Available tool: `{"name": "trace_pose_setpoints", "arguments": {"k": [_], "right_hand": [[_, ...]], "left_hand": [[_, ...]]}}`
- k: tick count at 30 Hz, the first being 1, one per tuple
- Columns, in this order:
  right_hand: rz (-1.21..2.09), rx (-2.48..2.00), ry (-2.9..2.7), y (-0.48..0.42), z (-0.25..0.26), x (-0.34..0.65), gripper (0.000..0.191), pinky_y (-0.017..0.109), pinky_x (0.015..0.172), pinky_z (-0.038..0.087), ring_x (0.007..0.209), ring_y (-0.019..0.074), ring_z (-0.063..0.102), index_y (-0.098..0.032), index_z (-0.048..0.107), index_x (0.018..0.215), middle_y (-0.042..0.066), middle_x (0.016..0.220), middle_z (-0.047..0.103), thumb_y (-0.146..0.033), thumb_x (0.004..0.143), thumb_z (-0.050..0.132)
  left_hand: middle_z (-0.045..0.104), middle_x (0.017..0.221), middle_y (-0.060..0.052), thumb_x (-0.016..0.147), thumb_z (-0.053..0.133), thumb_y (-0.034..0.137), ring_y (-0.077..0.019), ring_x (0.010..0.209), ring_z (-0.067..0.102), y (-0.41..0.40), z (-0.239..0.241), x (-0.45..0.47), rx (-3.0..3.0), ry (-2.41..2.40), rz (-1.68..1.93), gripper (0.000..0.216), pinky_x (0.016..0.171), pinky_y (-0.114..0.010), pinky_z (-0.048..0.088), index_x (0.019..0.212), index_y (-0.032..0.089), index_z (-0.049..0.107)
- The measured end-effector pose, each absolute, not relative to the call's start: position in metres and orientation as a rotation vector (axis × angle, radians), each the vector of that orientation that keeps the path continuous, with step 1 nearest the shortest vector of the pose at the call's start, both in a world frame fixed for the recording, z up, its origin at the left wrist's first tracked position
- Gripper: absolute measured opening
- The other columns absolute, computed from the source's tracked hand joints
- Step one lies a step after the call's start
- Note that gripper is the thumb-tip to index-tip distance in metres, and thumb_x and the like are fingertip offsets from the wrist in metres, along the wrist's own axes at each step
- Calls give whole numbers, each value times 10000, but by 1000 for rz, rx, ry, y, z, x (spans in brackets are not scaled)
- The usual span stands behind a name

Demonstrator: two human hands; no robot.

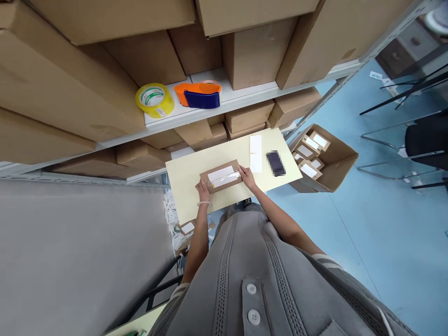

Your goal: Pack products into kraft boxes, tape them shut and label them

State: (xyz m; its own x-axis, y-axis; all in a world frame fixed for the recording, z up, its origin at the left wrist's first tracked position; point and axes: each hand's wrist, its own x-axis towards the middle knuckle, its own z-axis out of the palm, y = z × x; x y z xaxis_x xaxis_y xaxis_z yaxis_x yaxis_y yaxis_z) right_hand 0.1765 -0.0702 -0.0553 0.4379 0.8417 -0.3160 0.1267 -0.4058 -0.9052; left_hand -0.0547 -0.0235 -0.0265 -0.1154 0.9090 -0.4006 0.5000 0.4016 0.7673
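A small cardboard box (206, 178) with a white label and shiny clear tape on its top rests on, or just over, the cream tabletop (185, 205). My left hand (203, 191) grips its left end, a pale bracelet at the wrist. At the right end, my right hand (248, 177) has its fingers closed on the same box. White paper labels (255, 154) lie flat just beyond my right hand. Right of them is a dark, blurred-out rectangular object (276, 163).
A shelf of large cartons (259, 56) stands beyond the table, with a yellow tape roll (154, 100) and an orange-and-blue tape dispenser (199, 95) on its edge. An open carton (339, 161) of labelled boxes sits at right, near a black chair (427, 140). A grey wall (80, 252) borders the left.
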Motion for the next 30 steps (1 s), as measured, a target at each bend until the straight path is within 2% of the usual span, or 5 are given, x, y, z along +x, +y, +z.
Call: {"name": "trace_pose_setpoints", "arguments": {"k": [9,12,17,22,30], "right_hand": [[1122,-1774,-750,-116,-69,201,574,408,1070,436,1150,248,624,-242,687,1238,80,1177,717,-638,896,450],[1109,-1818,-704,-130,-74,223,574,418,1037,465,1111,250,646,-204,666,1261,106,1168,722,-589,892,456],[1045,-1882,-706,-139,-75,277,540,435,1056,450,1141,257,631,-187,649,1272,118,1184,715,-505,888,440],[993,-1913,-805,-132,-72,332,525,469,1066,437,1167,283,612,-185,659,1237,132,1200,701,-487,886,412],[1010,-1895,-1153,-53,-86,372,510,472,1196,294,1402,287,417,-247,575,1368,68,1472,523,-333,871,497]], "left_hand": [[244,1565,-231,937,484,337,-342,1518,136,-14,15,-23,1695,1863,601,664,1238,-551,87,1517,88,279],[219,1603,-185,938,495,329,-314,1541,45,-18,32,32,2003,1567,637,655,1258,-501,30,1525,123,290],[334,1552,-176,920,530,293,-299,1513,210,-44,6,149,1835,1128,437,587,1247,-443,187,1467,153,372],[516,1370,-246,767,725,349,-371,1390,424,-45,-49,203,1380,1491,164,613,1137,-464,358,1280,117,483],[426,1425,-325,728,774,362,-466,1383,394,7,-88,221,1268,1788,113,657,1069,-541,389,1239,89,463]]}}
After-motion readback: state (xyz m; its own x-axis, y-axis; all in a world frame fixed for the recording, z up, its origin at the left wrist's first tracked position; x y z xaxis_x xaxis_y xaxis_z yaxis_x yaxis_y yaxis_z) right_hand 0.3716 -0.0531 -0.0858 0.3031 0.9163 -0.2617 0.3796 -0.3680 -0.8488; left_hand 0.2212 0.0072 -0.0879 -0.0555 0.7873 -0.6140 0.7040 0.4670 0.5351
